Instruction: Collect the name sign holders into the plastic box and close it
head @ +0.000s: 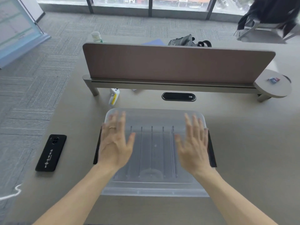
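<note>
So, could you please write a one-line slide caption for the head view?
Both open hands, left and right, over the lid of the clear box on the desk.

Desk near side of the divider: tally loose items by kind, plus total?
Translucent lidded plastic box: 1
Black-cased phone, face down: 1
White-and-yellow handheld device: 1
Total: 3
Clear dividers showing through the box lid are not counted.

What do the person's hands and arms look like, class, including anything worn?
Both forearms are bare, with no sleeves in view. The left hand wears a thin ring on one of its fingers. The right hand shows no ring, watch or glove.
</note>
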### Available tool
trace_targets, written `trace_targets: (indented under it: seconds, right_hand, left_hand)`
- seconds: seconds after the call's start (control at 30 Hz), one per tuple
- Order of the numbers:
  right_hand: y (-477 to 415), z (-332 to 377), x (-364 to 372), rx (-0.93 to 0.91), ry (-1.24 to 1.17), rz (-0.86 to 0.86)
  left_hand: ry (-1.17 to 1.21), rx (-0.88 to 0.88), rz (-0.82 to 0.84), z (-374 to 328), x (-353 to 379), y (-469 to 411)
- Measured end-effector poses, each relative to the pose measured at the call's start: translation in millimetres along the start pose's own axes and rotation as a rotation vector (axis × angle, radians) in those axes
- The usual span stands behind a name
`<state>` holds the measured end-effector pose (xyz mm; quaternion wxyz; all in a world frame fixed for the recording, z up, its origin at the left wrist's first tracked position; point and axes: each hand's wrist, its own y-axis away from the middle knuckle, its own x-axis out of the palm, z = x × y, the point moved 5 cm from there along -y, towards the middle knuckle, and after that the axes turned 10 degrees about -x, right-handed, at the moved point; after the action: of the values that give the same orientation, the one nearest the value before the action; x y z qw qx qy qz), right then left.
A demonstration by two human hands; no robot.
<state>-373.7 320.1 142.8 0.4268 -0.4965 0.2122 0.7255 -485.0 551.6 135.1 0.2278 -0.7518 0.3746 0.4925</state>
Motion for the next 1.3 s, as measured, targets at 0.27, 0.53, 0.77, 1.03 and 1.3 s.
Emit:
trace_targets:
  seconds: [0.27, 0.53, 0.77, 1.03, 1.3]
  right_hand:
    - [-5.3, 28.2, 58.9, -0.136, 0.229, 0.284]
    - [-5.2, 26.2, 70.0, -0.128, 0.259, 0.290]
    - [-5.8, 20.5, 83.5, -0.139, 0.278, 0.282]
    - [-6.3, 24.8, 75.0, -0.117, 0.250, 0.297]
    - [-11.7, 31.0, 51.3, -0.135, 0.139, 0.417]
  left_hand:
    - [-0.306, 0.127, 0.199, -28.5, 52.3, 1.5]
    - [-0.337, 0.146, 0.175, -26.0, 62.4, 3.9]
    - [-0.352, 0.149, 0.167, -21.7, 77.4, 0.5]
    - [-0.320, 0.137, 0.166, -24.6, 68.9, 1.5]
    - [-0.327, 0.115, 0.288, -30.7, 52.8, 2.1]
